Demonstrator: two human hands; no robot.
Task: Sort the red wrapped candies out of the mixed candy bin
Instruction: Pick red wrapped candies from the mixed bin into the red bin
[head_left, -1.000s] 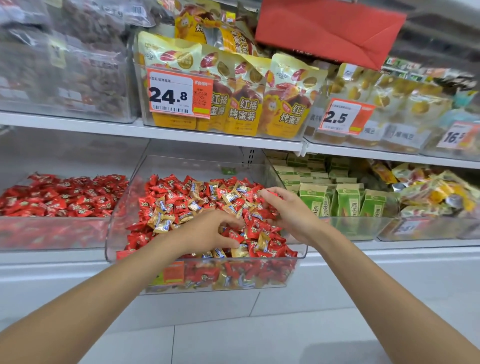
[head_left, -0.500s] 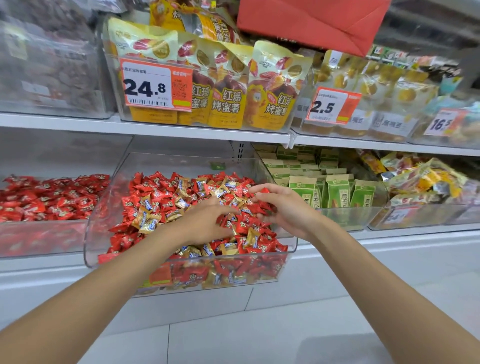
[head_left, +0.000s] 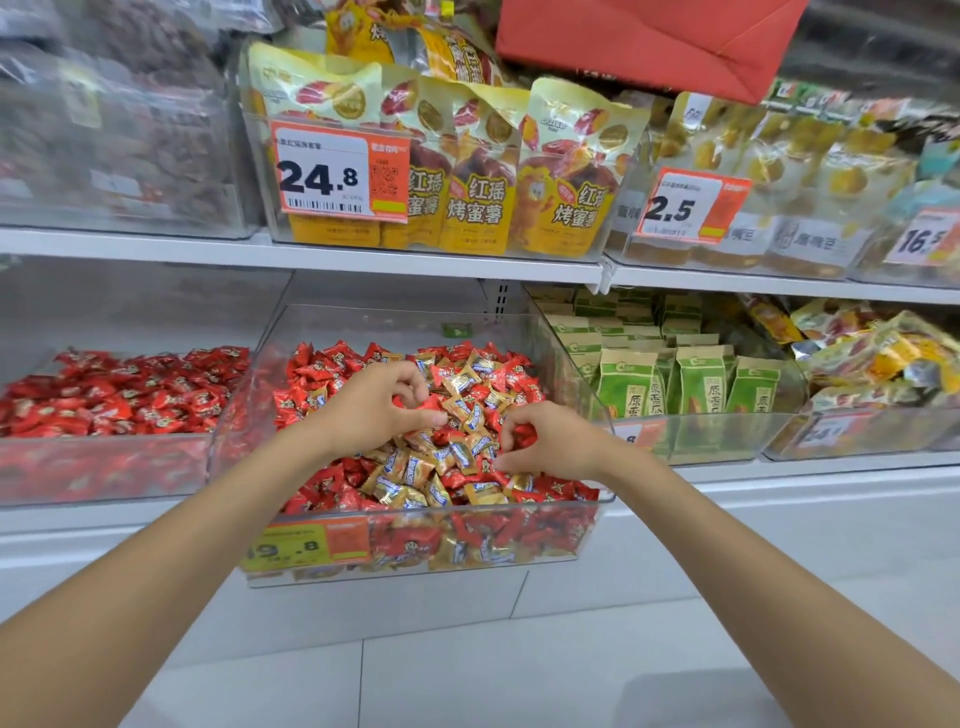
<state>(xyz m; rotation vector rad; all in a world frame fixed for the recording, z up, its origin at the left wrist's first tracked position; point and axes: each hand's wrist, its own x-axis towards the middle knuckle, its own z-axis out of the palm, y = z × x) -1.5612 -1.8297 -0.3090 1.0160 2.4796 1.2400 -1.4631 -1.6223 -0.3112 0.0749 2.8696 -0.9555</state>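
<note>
Left hand and right hand pinch red candies in the bin.

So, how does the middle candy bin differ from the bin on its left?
The middle bin holds red candies and gold candies mixed; the left bin shows only red ones. The middle bin juts out past the shelf edge; the left bin sits further back. Both are clear plastic.

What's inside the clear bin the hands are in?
The mixed candy bin holds red wrapped candies mixed with gold wrapped candies. The left hand and right hand, each gripping red ones, cover the pile beneath them; the price label hides some in front.
</note>
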